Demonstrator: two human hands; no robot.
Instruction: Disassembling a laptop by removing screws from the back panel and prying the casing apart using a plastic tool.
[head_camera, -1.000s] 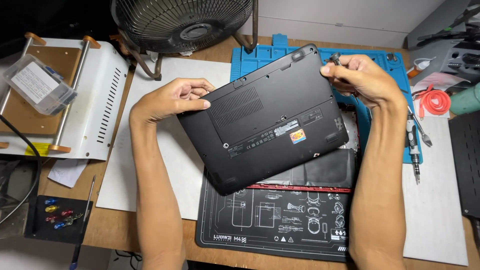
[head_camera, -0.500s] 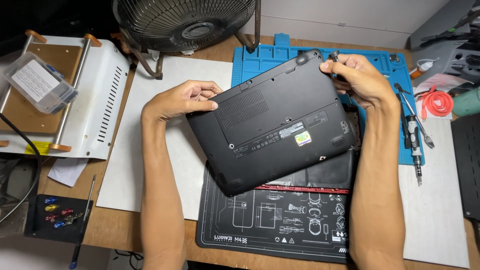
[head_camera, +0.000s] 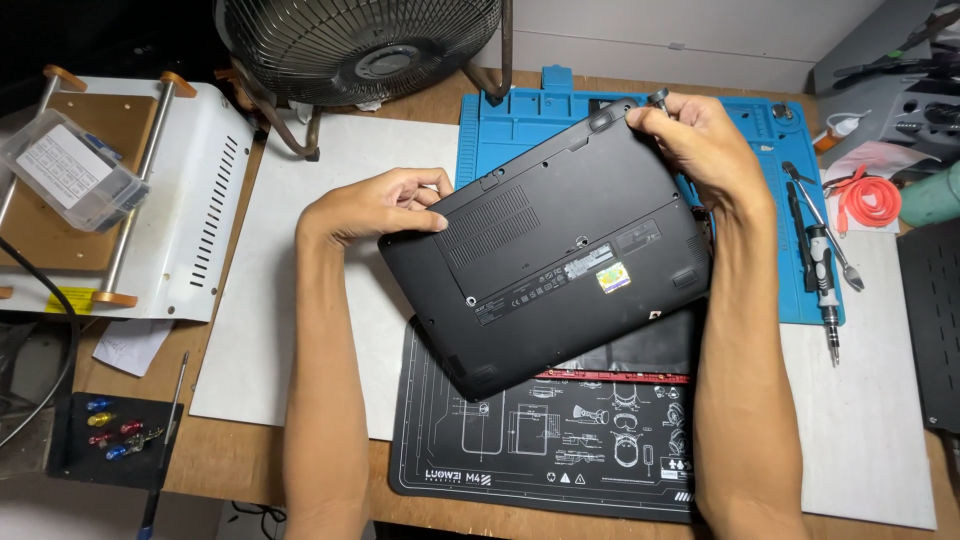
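Nearest the wearer, a black work mat with white diagrams lies at the desk's front edge. To its left, a small black tray holds a few coloured bits in blue, yellow and red. Above the mat, a black laptop is held bottom side up and tilted. Its base shows a vent grille, screw holes, rubber feet and a few small stickers. A red-edged dark part on the mat shows just beneath its lower edge.

The left hand grips the laptop's left corner, thumb on the base and fingers curled under. The right hand clasps the far right corner and also pinches a small metal-tipped tool. Since half a second ago the laptop has turned slightly and sits higher over the mat.

Farther off lie a blue silicone mat, a screwdriver, a clear plastic box whose contents are unclear, on a white machine, and a fan.
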